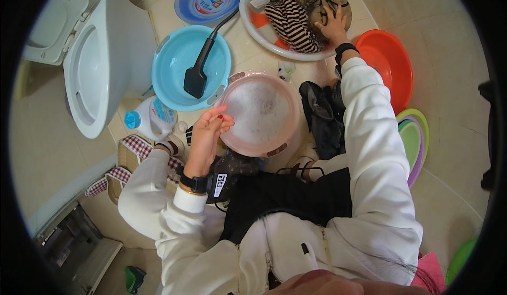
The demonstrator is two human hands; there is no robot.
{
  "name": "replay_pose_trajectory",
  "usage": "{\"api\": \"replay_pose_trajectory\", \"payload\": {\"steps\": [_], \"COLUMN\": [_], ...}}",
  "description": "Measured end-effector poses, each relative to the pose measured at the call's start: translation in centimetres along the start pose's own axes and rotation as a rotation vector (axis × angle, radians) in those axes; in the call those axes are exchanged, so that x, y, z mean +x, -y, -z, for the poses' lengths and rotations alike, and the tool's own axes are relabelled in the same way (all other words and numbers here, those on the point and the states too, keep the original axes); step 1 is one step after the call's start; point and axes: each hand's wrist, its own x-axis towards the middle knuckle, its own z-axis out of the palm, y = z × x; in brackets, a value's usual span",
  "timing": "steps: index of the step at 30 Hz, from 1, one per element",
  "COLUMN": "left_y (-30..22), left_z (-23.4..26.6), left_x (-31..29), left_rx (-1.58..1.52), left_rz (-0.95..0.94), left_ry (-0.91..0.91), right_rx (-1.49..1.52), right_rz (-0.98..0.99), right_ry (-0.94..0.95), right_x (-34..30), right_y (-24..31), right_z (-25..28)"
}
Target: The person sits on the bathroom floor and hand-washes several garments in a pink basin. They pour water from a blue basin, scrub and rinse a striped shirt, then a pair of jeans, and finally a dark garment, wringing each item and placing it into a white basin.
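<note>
My right hand [332,26] reaches far forward, its fingers spread over a tan cloth garment [311,11] in the white basin [289,56]. Beside that garment lies a black-and-cream striped one [292,20], with orange and white pieces partly covered. My left hand [208,134] hovers at the left rim of a pink basin [253,148]; its fingers are loosely apart and nothing shows in them. Whitish suds [259,110] fill much of the pink basin. Dark, wet-looking cloth [321,118] lies to the right of it, under my right forearm.
A light-blue basin [174,63] holds a black hand shower [196,78] on a hose. A dark-blue basin [185,5] sits behind. Left are a toilet [87,84], a detergent jug [153,118] and checked slippers [124,163]. Right are a red basin [388,65] and stacked coloured basins [414,142].
</note>
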Motion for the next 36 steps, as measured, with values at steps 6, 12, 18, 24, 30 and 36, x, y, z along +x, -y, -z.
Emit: {"api": "replay_pose_trajectory", "payload": {"steps": [6, 12, 18, 24, 30, 36], "left_y": [0.5, 0.9, 1.1, 1.0, 0.1, -1.9], "left_z": [0.1, 0.3, 0.5, 0.4, 0.2, -1.0], "left_x": [0.9, 1.7, 2.4, 2.7, 2.5, 2.4], "left_rx": [0.008, 0.006, 0.013, 0.013, 0.008, 0.0], "left_rz": [0.071, 0.102, 0.137, 0.157, 0.132, 0.044], "left_ry": [-0.05, -0.064, -0.084, -0.108, -0.088, -0.015], "right_rx": [0.022, -0.121, -0.216, -0.263, -0.075, 0.534], "right_rz": [-0.116, -0.149, -0.064, 0.065, 0.153, 0.069], "right_ry": [0.277, 0.487, 0.693, 0.768, 0.679, 0.613], "right_x": [-0.6, -0.2, 1.8, 2.8, 2.0, 3.4], "right_y": [0.5, 1.6, 0.4, -0.5, -1.0, 0.7], "right_z": [0.9, -1.3, -6.5, -8.3, -5.0, 3.4]}}
